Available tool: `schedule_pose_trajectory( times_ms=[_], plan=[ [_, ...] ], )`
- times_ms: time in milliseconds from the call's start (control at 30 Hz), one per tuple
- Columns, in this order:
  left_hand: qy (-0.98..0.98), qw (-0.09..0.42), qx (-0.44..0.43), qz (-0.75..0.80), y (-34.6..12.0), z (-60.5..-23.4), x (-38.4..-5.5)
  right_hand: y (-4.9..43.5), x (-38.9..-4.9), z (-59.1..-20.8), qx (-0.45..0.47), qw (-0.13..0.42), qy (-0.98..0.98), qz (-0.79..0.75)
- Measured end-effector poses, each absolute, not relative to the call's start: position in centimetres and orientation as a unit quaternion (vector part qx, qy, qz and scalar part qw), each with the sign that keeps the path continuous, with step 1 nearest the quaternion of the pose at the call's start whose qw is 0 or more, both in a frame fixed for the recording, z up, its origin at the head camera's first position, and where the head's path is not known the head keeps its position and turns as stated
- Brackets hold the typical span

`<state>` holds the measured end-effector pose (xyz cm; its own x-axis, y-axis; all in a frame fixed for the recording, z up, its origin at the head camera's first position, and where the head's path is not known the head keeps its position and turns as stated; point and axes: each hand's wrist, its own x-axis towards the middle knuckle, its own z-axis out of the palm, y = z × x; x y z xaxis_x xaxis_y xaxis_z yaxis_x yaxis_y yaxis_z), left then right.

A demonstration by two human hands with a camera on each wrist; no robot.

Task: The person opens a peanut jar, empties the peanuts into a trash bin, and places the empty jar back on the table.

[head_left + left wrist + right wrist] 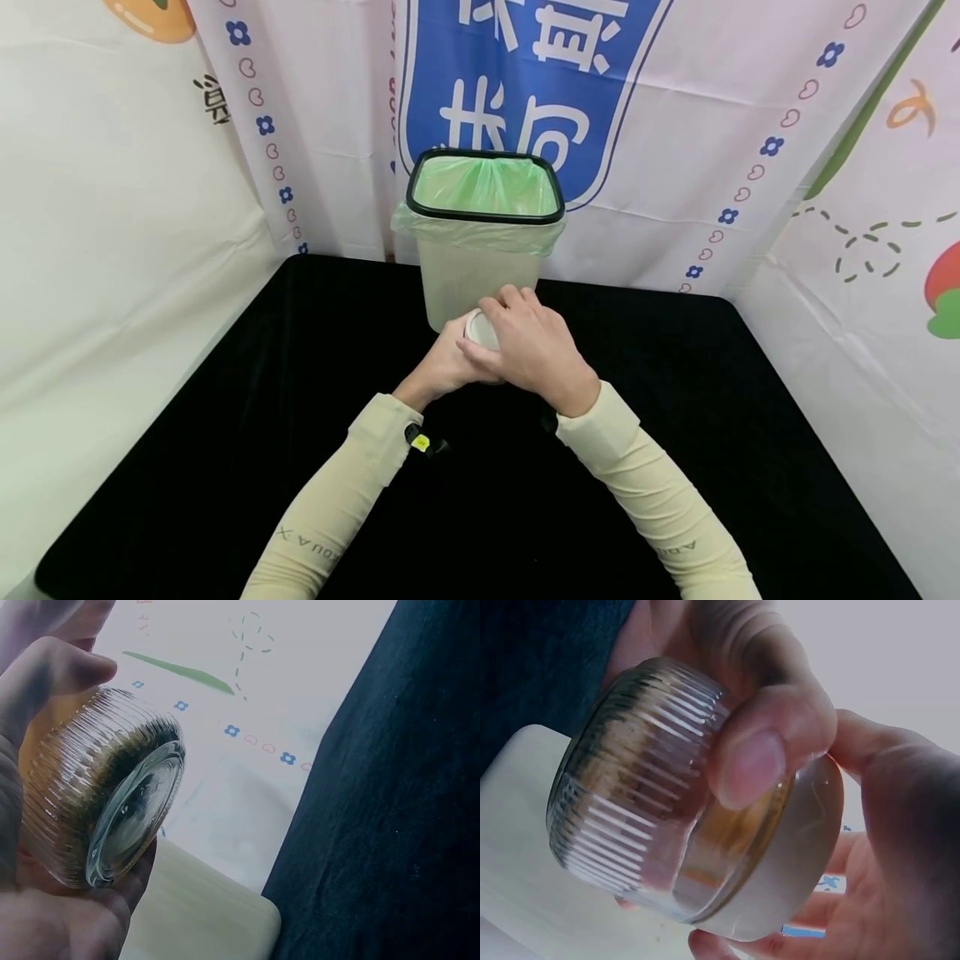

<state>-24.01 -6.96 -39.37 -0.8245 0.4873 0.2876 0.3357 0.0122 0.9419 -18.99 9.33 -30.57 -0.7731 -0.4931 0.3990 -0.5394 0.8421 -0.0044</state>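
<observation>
Both hands are together at the middle of the head view, in front of the bin. A ribbed clear glass jar with some brownish contents is gripped around its body by my left hand. The left thumb presses near the jar's neck in the right wrist view. My right hand holds the white lid by its rim, thumb on one side and fingers on the other. The lid sits on the jar's mouth. In the left wrist view the jar is tilted, its thick glass base facing the camera.
Just beyond the hands stands a pale bin with a black rim and a green liner bag folded over its edge. A black cloth covers the table. Printed white curtains close off the back and both sides.
</observation>
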Motion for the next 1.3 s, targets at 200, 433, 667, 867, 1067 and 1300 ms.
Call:
schedule_pose_trajectory(
  times_ms=[200, 433, 667, 867, 1067, 1300],
  plan=[
    [0.717, 0.041, 0.299, 0.629, -7.0, -39.3, -24.2, 9.4, -19.3, -30.2, 0.292, 0.181, -0.936, 0.078],
    [0.726, 0.032, 0.300, 0.618, -7.2, -39.3, -24.0, 9.6, -19.6, -30.0, 0.320, 0.153, -0.930, 0.093],
    [0.735, 0.022, 0.293, 0.611, -7.4, -39.1, -24.0, 9.6, -19.9, -29.7, 0.358, 0.144, -0.915, 0.118],
    [0.728, 0.024, 0.293, 0.619, -7.5, -39.2, -24.0, 9.8, -20.1, -29.5, 0.385, 0.121, -0.904, 0.143],
    [0.721, 0.015, 0.298, 0.626, -7.4, -39.0, -24.2, 10.0, -20.6, -29.2, 0.412, 0.104, -0.892, 0.157],
    [0.706, 0.023, 0.307, 0.637, -7.8, -38.9, -24.1, 10.0, -21.2, -28.9, 0.443, 0.083, -0.874, 0.181]
  ],
)
